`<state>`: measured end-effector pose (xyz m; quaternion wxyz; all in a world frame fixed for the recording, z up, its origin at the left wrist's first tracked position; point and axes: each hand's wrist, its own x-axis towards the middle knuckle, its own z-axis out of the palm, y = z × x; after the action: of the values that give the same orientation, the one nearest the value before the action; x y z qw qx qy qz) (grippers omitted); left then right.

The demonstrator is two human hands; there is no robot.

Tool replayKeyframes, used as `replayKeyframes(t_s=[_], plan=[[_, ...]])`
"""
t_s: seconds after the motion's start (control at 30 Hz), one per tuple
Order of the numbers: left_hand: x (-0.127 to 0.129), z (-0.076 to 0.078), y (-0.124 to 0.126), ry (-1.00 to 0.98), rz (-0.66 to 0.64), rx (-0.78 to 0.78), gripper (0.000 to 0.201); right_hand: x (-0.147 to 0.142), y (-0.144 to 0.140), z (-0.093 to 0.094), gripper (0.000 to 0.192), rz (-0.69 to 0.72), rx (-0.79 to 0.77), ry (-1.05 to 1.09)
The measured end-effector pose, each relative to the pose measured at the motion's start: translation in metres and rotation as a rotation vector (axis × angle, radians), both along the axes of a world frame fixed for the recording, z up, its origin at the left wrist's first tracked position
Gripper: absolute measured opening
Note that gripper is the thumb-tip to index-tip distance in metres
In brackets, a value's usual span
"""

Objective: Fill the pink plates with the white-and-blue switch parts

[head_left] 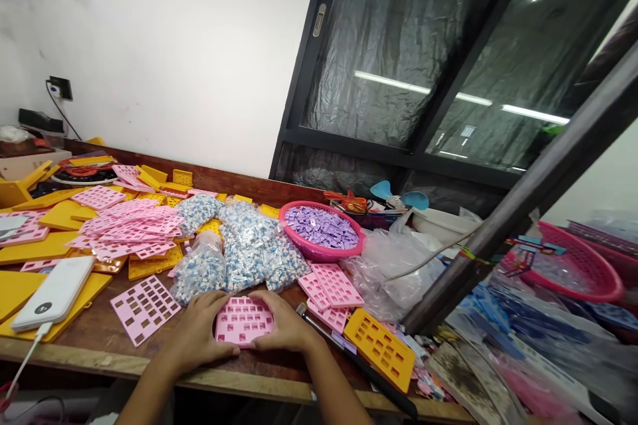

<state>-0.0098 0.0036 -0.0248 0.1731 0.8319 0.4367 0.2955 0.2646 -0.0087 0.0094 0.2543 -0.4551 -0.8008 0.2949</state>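
Observation:
Near the table's front edge I hold a pink plastic panel with rows of square holes (pixel 244 327) between both hands. My left hand (pixel 202 329) is curled round its left side, thumb at the lower edge. On the opposite side my right hand (pixel 282 325) grips it the same way. Whether one panel or a stack is in my hands, I cannot tell. A flat pink grid sheet (pixel 145 309) lies to the left of my left hand. Just beyond the hands sit clear bags of small blue and white pieces (pixel 246 255).
A pink basket of purple pieces (pixel 321 254) stands behind. Right of my hands lie a hammer-like tool with a black handle (pixel 369 372) and a yellow grid panel (pixel 381 348). A dark slanting post (pixel 498 226) crosses the right side. At left are a white power bank (pixel 54 292) and piled pink sheets (pixel 132 226).

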Motion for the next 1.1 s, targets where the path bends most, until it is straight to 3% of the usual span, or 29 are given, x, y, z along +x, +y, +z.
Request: replayKeyframes(t_s=[0.23, 0.5, 0.73, 0.87, 1.0, 1.03, 1.1], plan=[[0.0, -0.002, 0.0, 0.023, 0.005, -0.03, 0.099, -0.005, 0.002, 0.001, 0.103, 0.097, 0.048, -0.115], [-0.002, 0.007, -0.002, 0.035, -0.048, -0.034, 0.1, -0.025, -0.007, 0.002, 0.101, -0.008, 0.175, -0.308], [-0.005, 0.001, 0.003, 0.022, -0.067, -0.023, 0.088, -0.035, -0.013, 0.005, 0.081, -0.028, 0.231, -0.419], [-0.006, 0.008, -0.002, 0.044, -0.079, -0.004, 0.087, -0.044, -0.027, 0.013, 0.079, -0.034, 0.217, -0.504], [-0.007, 0.019, -0.011, 0.088, -0.126, 0.05, 0.079, -0.019, -0.067, 0.025, 0.087, -0.13, 0.241, -0.47], [-0.006, 0.021, -0.013, 0.097, -0.143, 0.065, 0.075, -0.004, -0.083, 0.026, 0.085, -0.224, 0.284, -0.436], [-0.004, 0.023, -0.016, 0.118, -0.18, 0.093, 0.07, 0.036, -0.116, 0.021, 0.062, -0.444, 0.359, -0.423]])
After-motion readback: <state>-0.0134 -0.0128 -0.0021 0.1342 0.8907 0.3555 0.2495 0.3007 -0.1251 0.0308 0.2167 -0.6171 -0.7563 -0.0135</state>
